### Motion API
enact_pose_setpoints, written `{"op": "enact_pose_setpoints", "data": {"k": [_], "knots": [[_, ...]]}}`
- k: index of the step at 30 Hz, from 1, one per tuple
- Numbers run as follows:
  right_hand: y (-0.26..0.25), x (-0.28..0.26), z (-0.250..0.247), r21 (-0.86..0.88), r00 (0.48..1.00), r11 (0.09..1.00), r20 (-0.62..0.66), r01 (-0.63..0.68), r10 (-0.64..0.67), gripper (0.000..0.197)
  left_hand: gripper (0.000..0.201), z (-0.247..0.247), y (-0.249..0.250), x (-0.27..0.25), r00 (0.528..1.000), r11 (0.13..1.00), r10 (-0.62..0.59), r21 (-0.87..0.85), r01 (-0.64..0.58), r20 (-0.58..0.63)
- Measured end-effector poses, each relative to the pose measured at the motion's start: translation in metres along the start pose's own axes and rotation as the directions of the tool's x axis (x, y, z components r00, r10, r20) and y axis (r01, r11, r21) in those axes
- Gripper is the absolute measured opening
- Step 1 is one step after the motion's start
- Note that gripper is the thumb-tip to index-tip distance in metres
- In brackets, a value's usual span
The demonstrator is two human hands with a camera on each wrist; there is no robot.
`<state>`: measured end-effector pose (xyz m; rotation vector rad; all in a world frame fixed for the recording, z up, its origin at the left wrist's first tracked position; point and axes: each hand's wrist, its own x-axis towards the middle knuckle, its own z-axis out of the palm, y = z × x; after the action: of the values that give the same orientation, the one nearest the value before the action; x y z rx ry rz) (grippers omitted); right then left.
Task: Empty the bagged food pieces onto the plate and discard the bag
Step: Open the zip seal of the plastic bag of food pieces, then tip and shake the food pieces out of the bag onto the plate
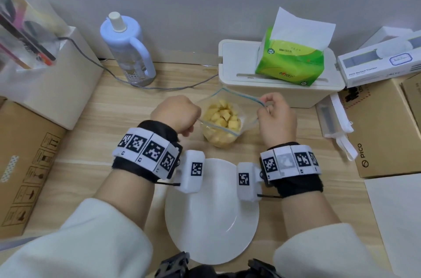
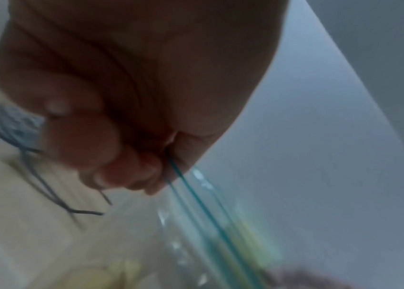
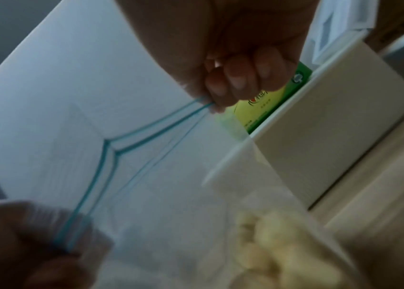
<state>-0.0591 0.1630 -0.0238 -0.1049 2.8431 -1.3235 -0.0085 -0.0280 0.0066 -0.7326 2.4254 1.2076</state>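
A clear zip bag [image 1: 247, 116] with a blue seal strip stands on the wooden table, its mouth pulled wide. Yellow food pieces [image 1: 224, 120] fill its lower part. My left hand [image 1: 176, 114] pinches the near left edge of the mouth; the left wrist view shows the blue strip [image 2: 183, 181] between finger and thumb. My right hand [image 1: 276, 111] pinches the far right edge, the strip [image 3: 171, 121] running out from its fingertips [image 3: 217, 93]. A white plate [image 1: 211, 216] lies bare nearer to me, between my forearms.
A white box [image 1: 280, 86] carrying a green tissue pack [image 1: 291, 61] stands right behind the bag. A lavender bottle [image 1: 129, 50] and a grey cable [image 1: 159, 87] are at the back left. Cardboard boxes [image 1: 385, 127] flank both sides.
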Motion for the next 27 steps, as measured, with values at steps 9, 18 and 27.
{"op": "enact_pose_setpoints", "data": {"k": [9,18,27], "knots": [[0.015,-0.033,-0.024,0.637,0.986,0.754,0.142,-0.162,0.091,0.026,0.02,0.007,0.037,-0.039,0.977,0.931,0.212,-0.302,-0.207,-0.017],[0.026,-0.086,-0.004,0.833,0.826,0.186,0.436,-0.52,0.358,0.048,0.008,-0.009,0.059,-0.102,0.94,0.673,0.338,-0.712,-0.198,0.058],[0.017,-0.111,-0.033,0.813,0.812,-0.106,0.58,-0.572,0.063,0.074,0.047,0.003,0.058,-0.128,0.796,0.514,0.536,-0.857,-0.043,0.282]]}}
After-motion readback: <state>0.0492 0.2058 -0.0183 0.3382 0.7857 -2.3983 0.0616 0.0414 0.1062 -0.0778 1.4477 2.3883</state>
